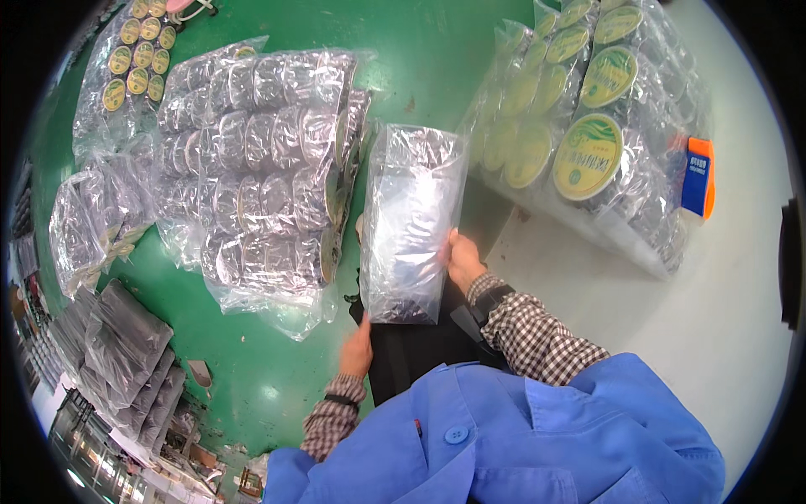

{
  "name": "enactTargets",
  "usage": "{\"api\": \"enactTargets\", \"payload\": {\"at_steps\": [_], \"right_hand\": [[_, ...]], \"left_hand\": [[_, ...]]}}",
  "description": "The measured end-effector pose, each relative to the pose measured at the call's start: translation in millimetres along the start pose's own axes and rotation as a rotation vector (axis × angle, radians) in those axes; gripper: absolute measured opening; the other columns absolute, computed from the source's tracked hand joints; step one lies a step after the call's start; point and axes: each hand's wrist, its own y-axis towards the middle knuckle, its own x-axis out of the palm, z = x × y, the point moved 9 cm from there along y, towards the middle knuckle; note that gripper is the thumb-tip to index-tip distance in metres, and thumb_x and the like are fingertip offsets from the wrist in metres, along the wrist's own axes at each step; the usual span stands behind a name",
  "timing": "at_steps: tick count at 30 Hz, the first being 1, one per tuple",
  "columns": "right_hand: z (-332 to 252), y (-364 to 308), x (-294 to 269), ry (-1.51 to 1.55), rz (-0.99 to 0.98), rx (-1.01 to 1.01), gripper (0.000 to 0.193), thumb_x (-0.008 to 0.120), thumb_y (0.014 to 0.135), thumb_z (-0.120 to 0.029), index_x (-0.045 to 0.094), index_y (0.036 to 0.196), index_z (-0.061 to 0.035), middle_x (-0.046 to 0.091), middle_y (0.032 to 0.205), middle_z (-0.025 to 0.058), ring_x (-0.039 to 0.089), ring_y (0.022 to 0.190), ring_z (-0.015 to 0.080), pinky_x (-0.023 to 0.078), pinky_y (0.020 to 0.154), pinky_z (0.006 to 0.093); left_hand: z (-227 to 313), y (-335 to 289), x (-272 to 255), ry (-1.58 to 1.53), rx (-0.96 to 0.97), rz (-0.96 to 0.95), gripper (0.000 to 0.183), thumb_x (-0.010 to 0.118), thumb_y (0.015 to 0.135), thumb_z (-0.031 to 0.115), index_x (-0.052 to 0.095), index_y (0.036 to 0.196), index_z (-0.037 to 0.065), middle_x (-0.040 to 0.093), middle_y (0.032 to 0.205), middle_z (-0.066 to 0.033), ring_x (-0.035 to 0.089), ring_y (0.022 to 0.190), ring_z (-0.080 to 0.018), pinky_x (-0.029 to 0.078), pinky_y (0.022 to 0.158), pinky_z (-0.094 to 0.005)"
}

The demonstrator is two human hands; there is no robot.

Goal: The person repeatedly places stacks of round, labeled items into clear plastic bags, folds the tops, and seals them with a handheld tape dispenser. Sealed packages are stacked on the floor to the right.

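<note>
Right grip (467, 262) partly behind clear bag (411, 227)

We look down on an open lane of green floor (411, 84) beyond the clear plastic bag (411, 218), running between wrapped rows of round packs (273, 143) at left and a second wrapped stack (600, 134) at right. The rows leave only a slim gap beside the bag. A blue jacket (504, 437) blocks the near side, while the pale surface (655, 336) offers us open room right of the right-hand fingers (457, 249), nearer than the stack.
</note>
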Motion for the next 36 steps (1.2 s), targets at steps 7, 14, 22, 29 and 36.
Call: {"api": "enactTargets", "payload": {"at_steps": [7, 14, 22, 29, 36], "right_hand": [[-48.0, 9.4, 18.5, -1.166, -0.184, -0.449, 0.019, 0.051, 0.097, -0.022, 0.059, 0.096, -0.0046, 0.062, 0.080, 0.0082, 0.061, 0.073, 0.0239, 0.051, 0.063, 0.0371], [-418.9, -309.6, -77.9, -0.824, 0.623, -1.672, 0.059, 0.075, 0.078, -0.014, 0.050, 0.130, -0.0011, 0.054, 0.127, 0.0173, 0.053, 0.116, 0.0312, 0.042, 0.100, 0.0411], [-423.4, -280.6, -153.5, -1.007, 0.571, -1.489, 0.064, 0.077, 0.078, -0.036, 0.057, 0.124, 0.0042, 0.059, 0.125, 0.0210, 0.058, 0.111, 0.0351, 0.040, 0.101, 0.0458], [-185.8, -250.1, 47.3, -1.082, -0.819, -1.200, 0.042, 0.078, 0.074, -0.032, 0.062, 0.094, 0.0009, 0.061, 0.095, 0.0185, 0.058, 0.094, 0.0348, 0.048, 0.084, 0.0389], [-160.4, -158.4, 23.8, -1.301, -0.803, -0.884, 0.043, 0.075, 0.076, -0.038, 0.063, 0.098, -0.0025, 0.063, 0.096, 0.0154, 0.058, 0.099, 0.0335, 0.046, 0.087, 0.0417]], "left_hand": [[164.3, 130.4, -62.4, 0.142, 0.351, 0.227, 0.053, 0.062, 0.088, 0.026, 0.049, 0.139, 0.022, 0.031, 0.153, -0.0153, 0.024, 0.141, -0.0422, 0.020, 0.110, -0.0629], [175.9, 135.3, -21.6, 0.394, 0.311, 0.243, 0.047, 0.064, 0.085, 0.027, 0.056, 0.131, 0.034, 0.017, 0.157, -0.0202, 0.010, 0.141, -0.0537, 0.014, 0.109, -0.0687], [167.0, 153.9, -40.7, -0.155, 0.402, 0.077, 0.040, 0.056, 0.093, 0.020, 0.056, 0.133, 0.018, 0.035, 0.149, -0.0209, 0.027, 0.138, -0.0426, 0.021, 0.114, -0.0508], [117.1, 175.2, -34.8, -1.725, -0.325, -0.625, 0.063, 0.039, 0.100, 0.051, 0.051, 0.130, -0.004, 0.058, 0.128, -0.0141, 0.050, 0.123, -0.0225, 0.037, 0.106, -0.0374], [102.4, 182.3, -35.7, -1.357, -0.205, -0.455, 0.034, 0.045, 0.102, 0.018, 0.056, 0.125, -0.005, 0.064, 0.119, -0.0120, 0.059, 0.112, -0.0193, 0.044, 0.099, -0.0328]]}}
